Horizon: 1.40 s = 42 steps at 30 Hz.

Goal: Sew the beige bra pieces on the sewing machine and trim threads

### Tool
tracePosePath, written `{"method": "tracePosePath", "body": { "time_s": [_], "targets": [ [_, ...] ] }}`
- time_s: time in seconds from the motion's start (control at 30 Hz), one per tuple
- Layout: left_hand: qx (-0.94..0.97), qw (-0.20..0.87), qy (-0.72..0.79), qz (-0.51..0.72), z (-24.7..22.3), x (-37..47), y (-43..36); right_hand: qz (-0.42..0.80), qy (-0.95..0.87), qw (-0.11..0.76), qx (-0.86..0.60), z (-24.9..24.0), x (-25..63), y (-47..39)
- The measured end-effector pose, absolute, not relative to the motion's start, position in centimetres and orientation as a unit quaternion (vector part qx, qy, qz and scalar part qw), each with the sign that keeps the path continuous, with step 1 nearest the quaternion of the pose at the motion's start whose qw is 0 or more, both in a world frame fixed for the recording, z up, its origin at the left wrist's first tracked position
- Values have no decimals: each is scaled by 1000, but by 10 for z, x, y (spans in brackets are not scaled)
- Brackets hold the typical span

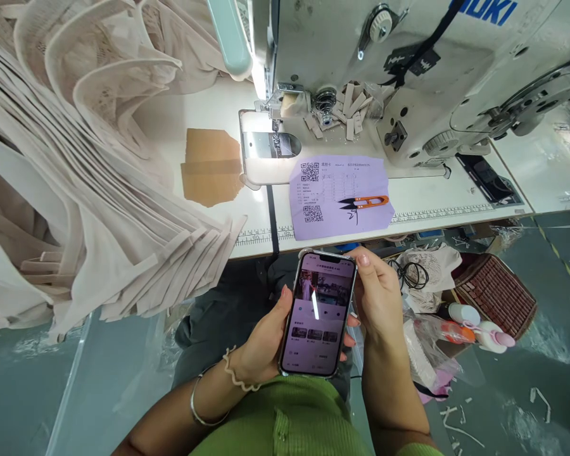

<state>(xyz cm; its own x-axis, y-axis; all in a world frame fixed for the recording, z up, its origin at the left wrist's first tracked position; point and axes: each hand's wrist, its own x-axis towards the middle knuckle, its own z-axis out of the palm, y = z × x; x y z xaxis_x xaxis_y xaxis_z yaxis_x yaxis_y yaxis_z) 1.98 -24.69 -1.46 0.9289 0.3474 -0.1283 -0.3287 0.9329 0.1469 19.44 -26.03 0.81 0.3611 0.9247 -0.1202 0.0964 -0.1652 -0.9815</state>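
A smartphone [317,316] with its screen lit is held upright over my lap. My left hand [266,339] wraps round its left edge, thumb along the side. On the phone's upper right corner rests the thumb of my right hand [377,294], with its other fingers behind the right edge. Beyond the phone, a purple paper card [313,190] with QR codes lies on the sewing table [408,212]. Orange-handled thread snips [373,201] lie across the card. A piece of brown cardboard [211,168] is left of the needle plate [261,145].
Beige fabric pieces [137,240] are heaped on the left. The sewing machine [332,38] stands at the back, small white strips [354,107] beside its needle area. A dark device [489,180] lies at the table's right. Bottles [491,335] and a woven reddish-brown item [496,294] sit below on the right.
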Motion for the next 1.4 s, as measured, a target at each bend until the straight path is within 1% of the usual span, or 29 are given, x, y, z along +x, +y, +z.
{"method": "tracePosePath", "body": {
  "time_s": [0.3, 1.07, 1.4],
  "targets": [
    [55, 981, 79, 171, -23, 17, -250, 404, -389, 519, -645, 5, 194, -261],
    [48, 979, 82, 178, -17, 19, -247, 408, -391, 515, -645, 4, 193, -261],
    [48, 980, 81, 174, -15, 18, -246, 409, -386, 529, -635, 3, 192, -261]
  ]
}}
